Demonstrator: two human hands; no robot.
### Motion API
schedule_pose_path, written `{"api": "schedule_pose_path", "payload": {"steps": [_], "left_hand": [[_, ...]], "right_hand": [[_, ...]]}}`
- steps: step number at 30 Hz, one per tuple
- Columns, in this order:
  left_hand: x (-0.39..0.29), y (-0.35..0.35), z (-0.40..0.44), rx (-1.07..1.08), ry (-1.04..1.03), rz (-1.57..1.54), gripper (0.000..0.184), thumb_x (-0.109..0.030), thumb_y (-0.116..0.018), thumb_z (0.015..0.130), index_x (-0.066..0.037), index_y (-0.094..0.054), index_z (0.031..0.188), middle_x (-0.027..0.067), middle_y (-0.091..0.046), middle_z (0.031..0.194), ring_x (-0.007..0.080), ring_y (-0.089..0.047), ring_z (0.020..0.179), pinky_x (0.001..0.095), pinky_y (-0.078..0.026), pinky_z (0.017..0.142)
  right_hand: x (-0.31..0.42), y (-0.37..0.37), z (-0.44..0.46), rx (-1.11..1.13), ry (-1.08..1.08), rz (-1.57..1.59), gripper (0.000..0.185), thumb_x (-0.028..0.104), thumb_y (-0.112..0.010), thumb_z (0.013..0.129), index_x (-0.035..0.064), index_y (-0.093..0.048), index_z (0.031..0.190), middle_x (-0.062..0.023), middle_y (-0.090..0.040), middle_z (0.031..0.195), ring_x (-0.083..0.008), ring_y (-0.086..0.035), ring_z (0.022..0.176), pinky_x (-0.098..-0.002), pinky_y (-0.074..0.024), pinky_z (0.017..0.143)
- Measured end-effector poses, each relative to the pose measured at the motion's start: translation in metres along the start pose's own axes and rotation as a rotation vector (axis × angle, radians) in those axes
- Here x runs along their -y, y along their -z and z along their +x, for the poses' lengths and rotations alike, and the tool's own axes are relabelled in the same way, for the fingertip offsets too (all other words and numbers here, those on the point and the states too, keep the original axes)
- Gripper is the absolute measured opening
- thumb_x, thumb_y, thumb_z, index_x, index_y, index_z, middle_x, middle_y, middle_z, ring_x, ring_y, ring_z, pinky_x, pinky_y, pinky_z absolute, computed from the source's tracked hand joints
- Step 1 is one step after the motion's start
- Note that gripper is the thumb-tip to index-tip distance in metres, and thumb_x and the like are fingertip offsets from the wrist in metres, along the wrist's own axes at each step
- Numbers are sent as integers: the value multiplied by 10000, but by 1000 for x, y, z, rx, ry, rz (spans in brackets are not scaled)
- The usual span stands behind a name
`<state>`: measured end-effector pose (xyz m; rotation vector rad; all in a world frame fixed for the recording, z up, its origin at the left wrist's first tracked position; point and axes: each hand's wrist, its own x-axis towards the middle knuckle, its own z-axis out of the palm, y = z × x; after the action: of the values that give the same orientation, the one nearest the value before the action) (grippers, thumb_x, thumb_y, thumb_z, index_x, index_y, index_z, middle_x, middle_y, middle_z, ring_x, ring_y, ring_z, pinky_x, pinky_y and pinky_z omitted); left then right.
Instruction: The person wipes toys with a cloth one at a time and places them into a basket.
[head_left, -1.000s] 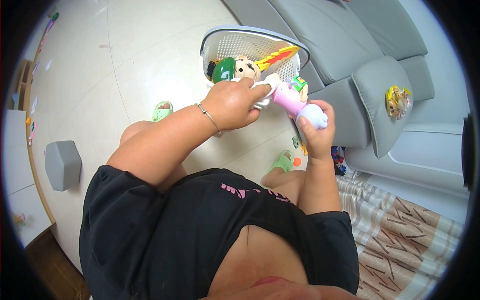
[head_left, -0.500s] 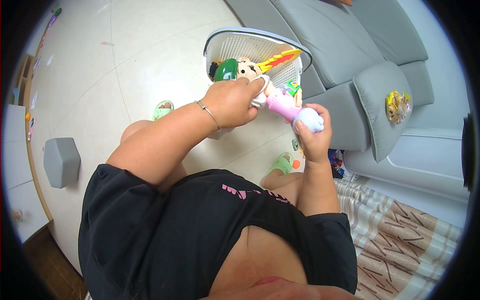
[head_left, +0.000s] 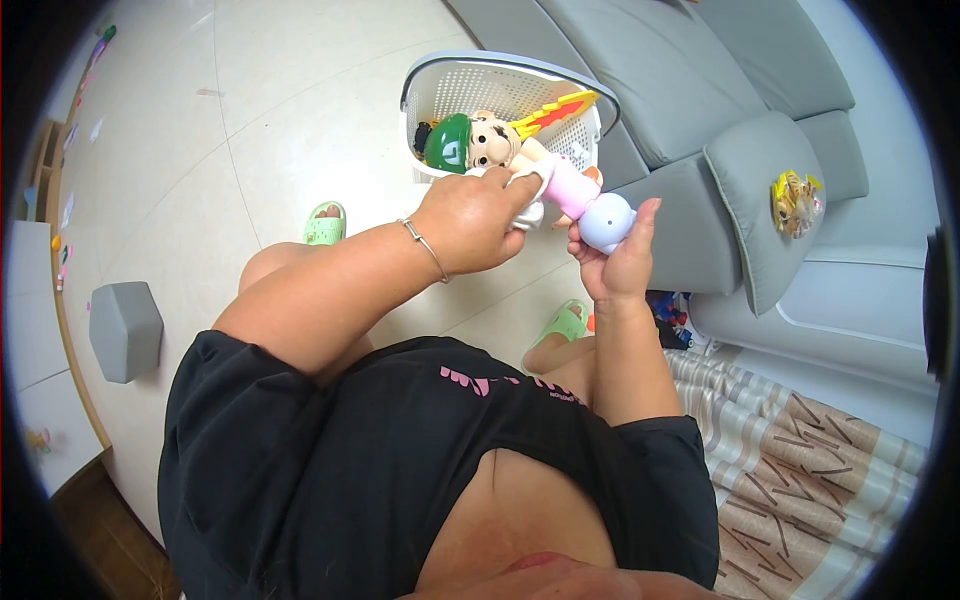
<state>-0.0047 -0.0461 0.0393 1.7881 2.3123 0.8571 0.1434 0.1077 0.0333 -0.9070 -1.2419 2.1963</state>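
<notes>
Pale floor [head_left: 280, 130], pink toy [head_left: 572, 188] between hands [head_left: 468, 220]

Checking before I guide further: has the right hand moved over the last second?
Yes. The right hand has shifted slightly left in the view, judged against the gray sofa.

On the green cap [head_left: 442, 138] of the toy [head_left: 490, 148], there is one sign which can be read: the letter L; on the black shirt [head_left: 340, 460] stands pink lettering [head_left: 468, 381], partly large and partly very small, but I cannot read from it any word with certainty
</notes>
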Motion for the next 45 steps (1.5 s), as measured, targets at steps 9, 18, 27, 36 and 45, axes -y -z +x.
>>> {"api": "schedule_pose_path", "payload": {"steps": [9, 18, 27, 36, 45], "left_hand": [[-16, -12, -6, 91, -70, -60, 542, -249, -643, 735, -106, -523, 1244, 177, -602, 890, 304, -652, 714, 414, -519, 608], [-21, -12, -9, 88, -93, -92, 547, -236, -654, 723, -107, -528, 1239, 160, -582, 887, 297, -637, 693, 414, -512, 614], [-25, -2, -4, 109, -149, 43, 499, -248, -678, 720, -150, -570, 1198, 142, -581, 868, 272, -638, 678, 394, -502, 603], [-25, -5, -10, 94, -147, -13, 520, -233, -691, 689, -135, -554, 1180, 126, -569, 867, 291, -624, 647, 414, -502, 572], [-28, -5, -12, 106, -166, 43, 491, -237, -682, 718, -155, -569, 1189, 131, -581, 856, 274, -635, 669, 398, -494, 585]], "right_hand": [[-17, -6, 5, 58, -34, 88, 687, 620, -314, 944, -1, -569, 1093, -129, -658, 958, -246, -664, 802, -353, -560, 623], [-15, -7, 5, 55, -78, 211, 609, 567, -318, 959, 49, -530, 1199, -108, -621, 1099, -262, -630, 938, -392, -530, 739], [-11, -20, -3, 28, -60, 206, 502, 472, -400, 968, 20, -553, 1123, -125, -624, 1085, -269, -611, 1024, -427, -499, 894], [-10, 9, 10, 306, -123, 261, 550, 523, -326, 958, 60, -528, 1174, -103, -623, 1085, -253, -643, 939, -416, -554, 705], [-14, -12, 4, 24, -116, 256, 500, 444, -364, 980, 0, -527, 1144, -136, -623, 1093, -286, -605, 1039, -440, -471, 930]]}}
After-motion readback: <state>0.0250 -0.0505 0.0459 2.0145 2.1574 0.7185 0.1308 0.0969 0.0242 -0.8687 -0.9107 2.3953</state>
